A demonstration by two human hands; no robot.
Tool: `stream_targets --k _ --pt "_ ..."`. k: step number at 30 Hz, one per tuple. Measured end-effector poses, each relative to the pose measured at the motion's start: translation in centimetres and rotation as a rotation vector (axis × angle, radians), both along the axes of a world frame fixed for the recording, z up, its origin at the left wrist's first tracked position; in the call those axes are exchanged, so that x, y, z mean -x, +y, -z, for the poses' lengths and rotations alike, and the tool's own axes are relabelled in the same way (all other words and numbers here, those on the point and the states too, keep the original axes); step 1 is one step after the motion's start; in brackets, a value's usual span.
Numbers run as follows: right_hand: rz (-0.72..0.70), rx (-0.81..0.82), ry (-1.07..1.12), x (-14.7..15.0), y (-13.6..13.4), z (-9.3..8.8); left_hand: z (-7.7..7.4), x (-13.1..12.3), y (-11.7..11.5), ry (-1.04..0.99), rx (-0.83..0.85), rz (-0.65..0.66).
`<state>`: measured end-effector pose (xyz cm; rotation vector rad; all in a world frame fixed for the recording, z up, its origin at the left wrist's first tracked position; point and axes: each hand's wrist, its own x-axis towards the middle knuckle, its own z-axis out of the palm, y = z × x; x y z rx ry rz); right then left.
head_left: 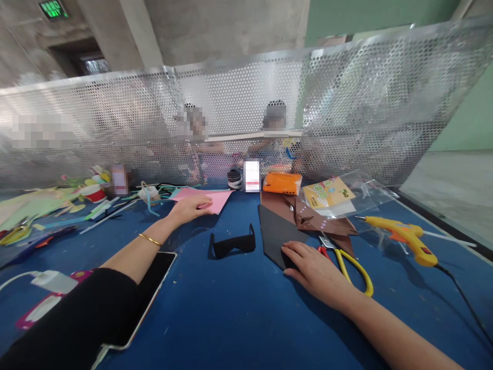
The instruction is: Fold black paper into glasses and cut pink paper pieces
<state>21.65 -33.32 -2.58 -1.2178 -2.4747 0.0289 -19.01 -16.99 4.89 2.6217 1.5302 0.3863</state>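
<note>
My left hand [192, 209], a gold bangle on its wrist, is on the pink paper [221, 198], its fingers bent and closed at the near edge. The fingertips' undersides are hidden. My right hand [308, 270] lies flat with fingers stretched out over the near end of a folded black sheet [275, 228]. Between my hands stands a pair of black glasses [234, 244], apart from both. Just beyond my right hand, scissors [358, 272] with yellow and red handles rest partly by brown paper [327, 223].
A yellow hot glue gun [412, 236] with a cord lies at right. Behind are an orange packet [282, 183], a lit phone [252, 176] and a thread spool [234, 180]. A dark tablet [154, 277] lies under my left forearm. A perforated metal screen [239, 92] borders the table, people beyond.
</note>
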Motion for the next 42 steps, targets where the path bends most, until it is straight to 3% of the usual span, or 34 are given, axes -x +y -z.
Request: stream_targets --k 12,25,32,36,39,42 --pt "0.006 -0.004 0.012 0.1 -0.1 0.0 -0.1 -0.9 0.1 0.058 -0.062 -0.085" --pt "0.007 0.006 -0.004 0.0 0.0 0.1 -1.0 -1.3 0.7 0.105 -0.057 -0.066" --pt "0.013 0.016 -0.033 0.1 -0.1 -0.3 -1.3 -1.0 0.2 0.129 -0.109 -0.22" --pt "0.009 0.019 -0.034 0.2 -0.1 -0.6 -3.4 -1.1 1.1 0.09 -0.206 -0.443" --pt "0.008 0.013 -0.03 0.2 -0.2 -0.7 -6.1 -1.5 1.8 0.042 -0.303 -0.625" --pt "0.005 0.0 -0.021 0.2 -0.2 -0.6 -9.0 -1.9 1.8 -0.001 -0.428 -0.715"
